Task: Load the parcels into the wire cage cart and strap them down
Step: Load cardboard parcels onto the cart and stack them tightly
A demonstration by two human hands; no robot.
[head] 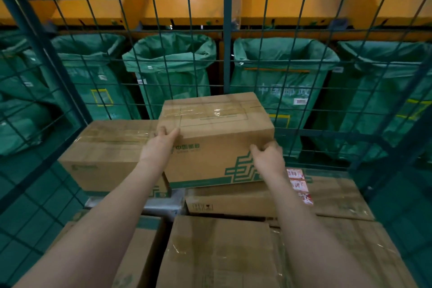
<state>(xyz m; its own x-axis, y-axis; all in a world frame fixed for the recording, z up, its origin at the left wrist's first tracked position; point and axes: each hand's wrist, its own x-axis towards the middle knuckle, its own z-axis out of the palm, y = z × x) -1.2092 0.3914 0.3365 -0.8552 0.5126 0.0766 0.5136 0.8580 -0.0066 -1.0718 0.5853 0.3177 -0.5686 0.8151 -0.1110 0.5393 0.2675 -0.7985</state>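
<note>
I've got left hand (161,145) and right hand (268,156) gripping the box (217,124), but it looks half seated on the lower box (233,199), so letting go now might tip it

beyond the grip, a row of green sacks (171,70) hangs open-mouthed, side by side, some with pale print and yellow-edged label pockets. above the sacks, well higher than the grip, slanted orange chutes (177,7) catch glare from overhead light. below and left of the grip, teal floor (35,217). the light is dim.
</note>
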